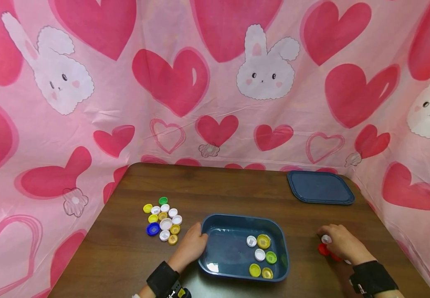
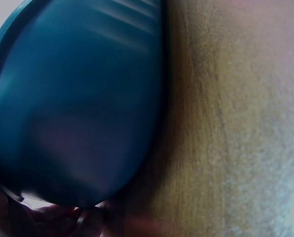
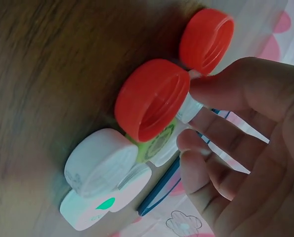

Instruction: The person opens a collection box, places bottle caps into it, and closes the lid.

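Observation:
My left hand [image 1: 196,242] holds the left rim of a dark blue tray [image 1: 242,216], thumb at the edge; the left wrist view shows only the tray's outer wall [image 2: 77,98] up close. Several caps lie in the tray, among them white [image 1: 251,241], yellow [image 1: 263,241] and green [image 1: 271,257]. To the tray's right, my right hand [image 1: 329,243] curls over a small pile of caps and pinches a white cap [image 1: 326,239] at its fingertips. The right wrist view shows two red caps [image 3: 151,98] [image 3: 206,39] and white caps [image 3: 100,160] under the fingers [image 3: 211,89].
A cluster of several caps [image 1: 163,221], white, yellow, green and one blue, lies on the brown table [image 1: 237,190] left of the tray. The tray's blue lid [image 1: 320,187] lies flat at the back right. Pink heart-and-rabbit cloth [image 1: 215,82] walls the table on three sides.

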The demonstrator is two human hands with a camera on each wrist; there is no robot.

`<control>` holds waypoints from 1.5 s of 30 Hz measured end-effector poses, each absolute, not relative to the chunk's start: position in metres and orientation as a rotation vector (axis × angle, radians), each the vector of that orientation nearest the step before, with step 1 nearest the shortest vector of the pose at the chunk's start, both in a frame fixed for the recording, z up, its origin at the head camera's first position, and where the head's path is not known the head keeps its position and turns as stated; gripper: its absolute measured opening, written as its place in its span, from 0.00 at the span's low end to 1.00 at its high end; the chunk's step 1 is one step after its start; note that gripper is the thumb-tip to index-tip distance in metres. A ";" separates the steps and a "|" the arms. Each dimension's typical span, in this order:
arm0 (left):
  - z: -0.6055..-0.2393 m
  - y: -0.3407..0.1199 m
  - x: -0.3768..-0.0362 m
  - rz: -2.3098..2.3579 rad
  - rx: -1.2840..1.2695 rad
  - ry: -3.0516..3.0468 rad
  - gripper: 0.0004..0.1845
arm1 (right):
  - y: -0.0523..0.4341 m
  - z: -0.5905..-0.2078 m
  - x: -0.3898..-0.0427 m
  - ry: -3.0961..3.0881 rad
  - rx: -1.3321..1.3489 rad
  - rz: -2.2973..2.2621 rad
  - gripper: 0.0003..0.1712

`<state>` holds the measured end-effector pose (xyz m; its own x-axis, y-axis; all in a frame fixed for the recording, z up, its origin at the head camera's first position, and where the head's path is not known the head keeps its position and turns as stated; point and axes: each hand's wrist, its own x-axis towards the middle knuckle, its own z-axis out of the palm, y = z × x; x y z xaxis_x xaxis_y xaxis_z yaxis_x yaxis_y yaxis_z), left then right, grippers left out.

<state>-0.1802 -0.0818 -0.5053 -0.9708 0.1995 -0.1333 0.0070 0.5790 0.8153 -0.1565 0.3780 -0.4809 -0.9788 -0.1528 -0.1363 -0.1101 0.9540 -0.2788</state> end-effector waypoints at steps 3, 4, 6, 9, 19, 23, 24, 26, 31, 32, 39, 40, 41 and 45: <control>-0.505 -0.081 -0.180 1.344 0.167 2.590 0.20 | 0.378 -0.483 -0.156 2.971 -0.211 -0.384 0.16; -0.505 -0.081 -0.180 1.343 0.166 2.587 0.20 | 0.378 -0.484 -0.155 2.978 -0.217 -0.379 0.17; -0.504 -0.081 -0.180 1.341 0.168 2.584 0.20 | 0.378 -0.484 -0.155 2.992 -0.225 -0.368 0.17; -0.504 -0.081 -0.180 1.339 0.170 2.585 0.20 | 0.376 -0.484 -0.154 2.998 -0.218 -0.375 0.16; -0.503 -0.081 -0.179 1.329 0.167 2.613 0.20 | 0.368 -0.475 -0.155 3.041 -0.266 -0.418 0.14; -0.503 -0.080 -0.179 1.337 0.171 2.610 0.20 | 0.365 -0.474 -0.154 3.066 -0.397 -0.444 0.15; -0.503 -0.080 -0.179 1.339 0.172 2.602 0.20 | 0.364 -0.473 -0.154 3.067 -0.424 -0.451 0.15; -0.503 -0.080 -0.179 1.344 0.173 2.592 0.20 | 0.361 -0.472 -0.155 3.058 -0.440 -0.455 0.15; -0.504 -0.081 -0.179 1.344 0.176 2.593 0.20 | 0.347 -0.460 -0.156 3.061 -0.501 -0.446 0.14; -0.504 -0.081 -0.179 1.341 0.177 2.599 0.20 | 0.342 -0.457 -0.157 3.072 -0.531 -0.440 0.14; -0.502 -0.081 -0.180 1.353 0.166 2.583 0.21 | 0.298 -0.433 -0.158 3.133 -0.782 -0.424 0.16; -0.502 -0.081 -0.180 1.354 0.165 2.580 0.21 | 0.291 -0.430 -0.158 3.130 -0.808 -0.426 0.17; -0.503 -0.081 -0.180 1.354 0.165 2.580 0.21 | 0.283 -0.427 -0.157 3.125 -0.830 -0.426 0.16; -0.504 -0.081 -0.179 1.345 0.167 2.589 0.21 | 0.255 -0.418 -0.154 3.058 -0.883 -0.427 0.15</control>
